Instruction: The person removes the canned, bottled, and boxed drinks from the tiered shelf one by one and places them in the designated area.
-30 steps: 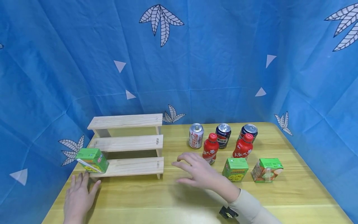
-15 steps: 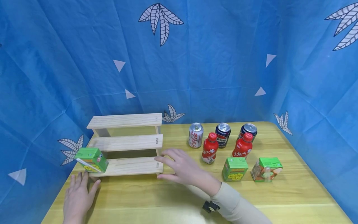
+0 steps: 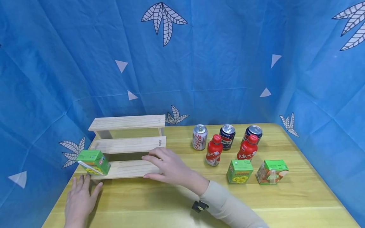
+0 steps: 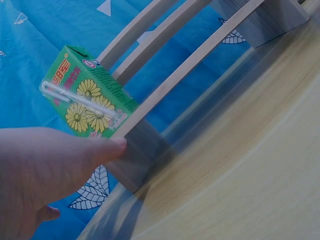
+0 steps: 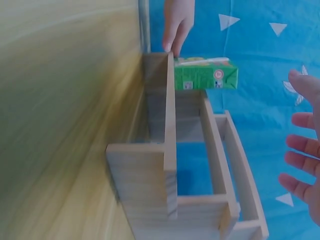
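Note:
A three-step wooden shelf rack point(image 3: 129, 168) stands at the left of the table. On the left end of its lowest step is a green drink carton point(image 3: 94, 162) with yellow flowers and a straw on its side. My left hand point(image 3: 80, 202) is just in front of that end; in the left wrist view one fingertip point(image 4: 118, 143) touches the front board below the carton. Over the right part of the lowest step hovers my right hand point(image 3: 171, 167), its fingers spread and loosely bent, holding nothing. In the right wrist view the right hand point(image 5: 307, 150) is apart from the rack.
To the right stand a silver cola can point(image 3: 200, 137), dark blue cans point(image 3: 227, 137), red bottles point(image 3: 214, 150), a green flowered carton point(image 3: 240, 172) and a green-brown carton point(image 3: 272, 172). A blue cloth point(image 3: 222, 63) hangs behind and at the sides.
My right hand has moved left, from beside the red bottle to over the lowest step's right part. The left hand and the carton on the rack have stayed in place.

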The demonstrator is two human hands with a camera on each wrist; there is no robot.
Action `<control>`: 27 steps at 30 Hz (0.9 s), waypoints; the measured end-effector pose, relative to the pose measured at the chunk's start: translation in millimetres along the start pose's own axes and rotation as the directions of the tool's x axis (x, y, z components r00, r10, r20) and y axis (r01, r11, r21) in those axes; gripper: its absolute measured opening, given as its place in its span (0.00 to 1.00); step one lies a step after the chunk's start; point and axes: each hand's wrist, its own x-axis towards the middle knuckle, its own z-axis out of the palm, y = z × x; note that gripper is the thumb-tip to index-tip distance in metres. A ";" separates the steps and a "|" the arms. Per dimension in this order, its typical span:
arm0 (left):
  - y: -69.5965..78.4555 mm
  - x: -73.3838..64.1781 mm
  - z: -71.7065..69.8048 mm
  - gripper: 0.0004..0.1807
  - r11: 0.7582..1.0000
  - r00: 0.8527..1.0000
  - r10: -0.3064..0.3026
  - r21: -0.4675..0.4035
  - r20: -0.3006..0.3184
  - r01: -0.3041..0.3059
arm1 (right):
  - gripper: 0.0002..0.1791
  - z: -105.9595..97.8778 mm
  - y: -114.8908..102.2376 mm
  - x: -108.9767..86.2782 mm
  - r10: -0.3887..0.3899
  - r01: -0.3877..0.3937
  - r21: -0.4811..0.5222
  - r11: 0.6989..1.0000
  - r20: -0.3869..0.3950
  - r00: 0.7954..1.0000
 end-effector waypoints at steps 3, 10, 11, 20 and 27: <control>0.3 0.4 -0.5 0.46 1.000 1.000 -0.006 -0.002 0.010 0.006 | 0.34 6.5 -3.3 8.4 -0.012 0.012 -0.032 0.999 -0.008 1.000; -0.5 2.8 -1.8 0.48 1.000 0.998 -0.028 -0.005 0.059 0.029 | 0.35 19.3 -11.9 26.5 -0.031 0.031 -0.057 0.998 -0.004 1.000; -0.7 3.1 -2.0 0.48 1.000 0.998 -0.028 -0.006 0.061 0.029 | 0.35 20.8 -13.2 28.9 -0.028 0.028 -0.056 0.998 0.005 1.000; -2.2 3.4 -0.6 0.48 1.000 0.999 -0.022 0.003 0.046 0.022 | 0.34 35.8 -21.9 51.9 0.012 -0.009 -0.067 0.998 0.039 0.999; -2.2 2.4 0.9 0.47 1.000 1.000 -0.007 0.007 0.012 0.007 | 0.34 48.7 -28.1 69.5 0.052 -0.047 -0.059 0.997 0.078 0.996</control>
